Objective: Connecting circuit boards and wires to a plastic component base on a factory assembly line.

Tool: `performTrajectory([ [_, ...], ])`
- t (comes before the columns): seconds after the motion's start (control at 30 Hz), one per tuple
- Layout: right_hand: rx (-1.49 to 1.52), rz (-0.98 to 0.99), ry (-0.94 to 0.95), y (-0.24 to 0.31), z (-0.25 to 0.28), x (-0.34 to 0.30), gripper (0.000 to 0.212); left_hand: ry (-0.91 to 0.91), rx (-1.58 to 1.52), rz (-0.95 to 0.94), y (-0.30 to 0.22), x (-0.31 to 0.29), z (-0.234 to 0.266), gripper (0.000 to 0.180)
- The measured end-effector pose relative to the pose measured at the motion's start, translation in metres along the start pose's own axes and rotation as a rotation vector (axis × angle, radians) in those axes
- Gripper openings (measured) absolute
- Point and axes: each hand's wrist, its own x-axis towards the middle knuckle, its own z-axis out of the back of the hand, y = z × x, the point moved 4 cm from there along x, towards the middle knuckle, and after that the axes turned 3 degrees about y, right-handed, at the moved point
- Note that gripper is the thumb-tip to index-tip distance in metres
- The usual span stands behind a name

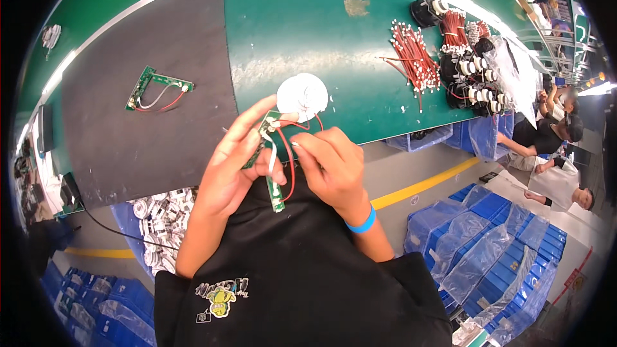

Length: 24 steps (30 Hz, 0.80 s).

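My left hand (234, 154) grips a green circuit board (270, 119), its thumb and fingers closed round the edges. A second green board strip (275, 194) hangs below, joined by a white wire (272, 154) and a red wire (291, 173). Close on the right, my right hand (334, 164) has its thumb and forefinger pinched together by the red wires, apparently on a thin wire end; the fingers partly hide it. Just beyond the hands, a white round part (302, 95) rests on the green bench, with a red wire (320, 122) running from it.
Another wired board pair (154, 87) lies on the black mat (186, 32). Red wire bundles (414, 58) and black-and-white round parts (472, 80) sit at the right of the bench (289, 19). White parts fill a bag (160, 222) below. Blue bins (488, 244) and co-workers (553, 135) are at right.
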Motion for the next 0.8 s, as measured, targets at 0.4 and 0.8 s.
performTrajectory([
  [0.4, 0.120, -0.174, -0.081, 0.007, -0.019, 0.002, 0.018, 0.023, 0.099, -0.063, 0.013, -0.002, 0.003, 0.048],
  [0.8, 0.332, -0.360, -0.025, 0.004, -0.016, 0.007, 0.013, 0.021, 0.193, -0.134, 0.016, -0.004, 0.001, 0.043],
])
